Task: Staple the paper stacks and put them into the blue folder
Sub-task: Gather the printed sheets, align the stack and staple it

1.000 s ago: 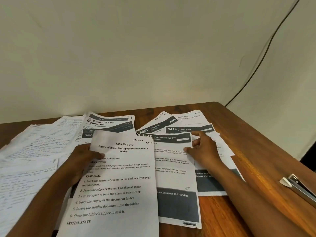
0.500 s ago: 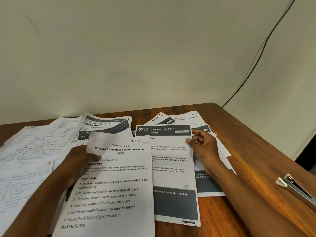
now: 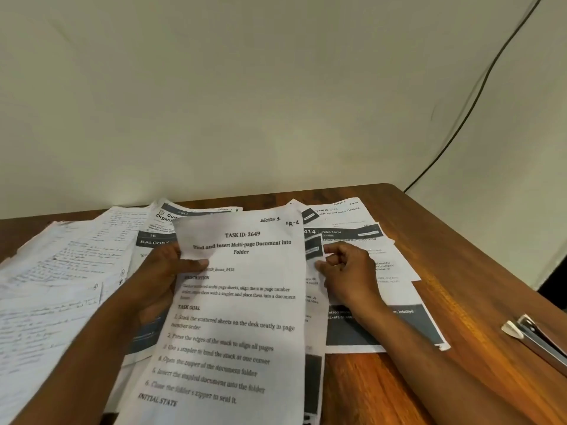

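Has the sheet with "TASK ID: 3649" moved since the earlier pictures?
Yes. The TASK ID 3649 sheet, held by the left hand, shifted right, toward the stapler, and now covers the 2747 page.

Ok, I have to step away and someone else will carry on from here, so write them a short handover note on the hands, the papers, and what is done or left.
Left hand: grips the TASK ID 3649 sheet at its left edge, thumb on top.
Right hand: pinches the right edge of the sheet beneath it.
More printed sheets lie scattered on the wooden table; handwritten pages are spread at the left.
A metal tool, perhaps the stapler, lies at the right edge.
Blue folder: not in view.
Done: two sheets brought together.
Left: gather and align the rest, staple, put them in the folder.
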The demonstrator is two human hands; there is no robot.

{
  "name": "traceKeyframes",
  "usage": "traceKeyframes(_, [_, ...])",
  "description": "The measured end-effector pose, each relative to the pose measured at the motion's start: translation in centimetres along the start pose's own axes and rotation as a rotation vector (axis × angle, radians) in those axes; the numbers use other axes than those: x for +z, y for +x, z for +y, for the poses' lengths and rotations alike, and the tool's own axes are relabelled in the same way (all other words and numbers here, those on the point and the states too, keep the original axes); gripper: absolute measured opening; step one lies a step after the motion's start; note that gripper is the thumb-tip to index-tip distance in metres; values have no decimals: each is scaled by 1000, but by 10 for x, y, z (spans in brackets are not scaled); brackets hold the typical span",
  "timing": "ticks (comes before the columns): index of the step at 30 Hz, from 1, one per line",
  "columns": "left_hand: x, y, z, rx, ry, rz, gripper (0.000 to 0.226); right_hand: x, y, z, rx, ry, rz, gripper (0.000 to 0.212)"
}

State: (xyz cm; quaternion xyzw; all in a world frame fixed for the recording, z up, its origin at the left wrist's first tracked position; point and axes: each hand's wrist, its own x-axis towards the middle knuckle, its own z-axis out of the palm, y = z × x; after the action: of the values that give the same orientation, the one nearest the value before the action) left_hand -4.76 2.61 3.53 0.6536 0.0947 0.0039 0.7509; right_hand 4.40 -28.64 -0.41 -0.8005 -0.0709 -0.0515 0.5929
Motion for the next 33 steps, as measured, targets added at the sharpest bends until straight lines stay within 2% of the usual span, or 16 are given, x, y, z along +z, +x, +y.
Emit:
traceKeyframes(3, [31,-2,-2,3,-35,-7,45,-5,5,4,-26,-178,-6,28])
traceKeyframes(4, [42,-3,-4,-13,-32,-12,40,-10,8,4,-51,-248,4,31])
traceKeyframes(7, [63,-5,-12,-45,-11,-64,43,-35,18,5,-74,-410,121,41])
traceKeyframes(9, [68,-4,-16,-53,9,-90,44,-59,27,15,-56,-603,221,46])
traceKeyframes(12, [68,-3,-20,-82,43,-99,50,-85,34,26,34,-721,183,62])
traceKeyframes(15, [68,-3,-23,-89,67,-106,45,-94,38,24,115,-571,127,68])
traceKeyframes(18, [67,-2,-26,-93,87,-93,39,-95,41,23,184,-521,143,76])
traceKeyframes(19, [67,-2,-26,-96,86,-89,38,-95,43,25,185,-498,163,70])
traceKeyframes(22, [66,-4,-23,-96,77,-91,36,-95,44,27,151,-386,212,19])
traceKeyframes(23, [66,-4,-23,-94,64,-94,37,-97,44,25,139,-321,231,8])
traceKeyframes(28, [62,-3,-24,-96,-27,-98,55,-116,50,6,86,16,416,17])
traceKeyframes(33, [59,-3,-24,-77,-42,-141,98,-122,48,-3,132,211,375,20])
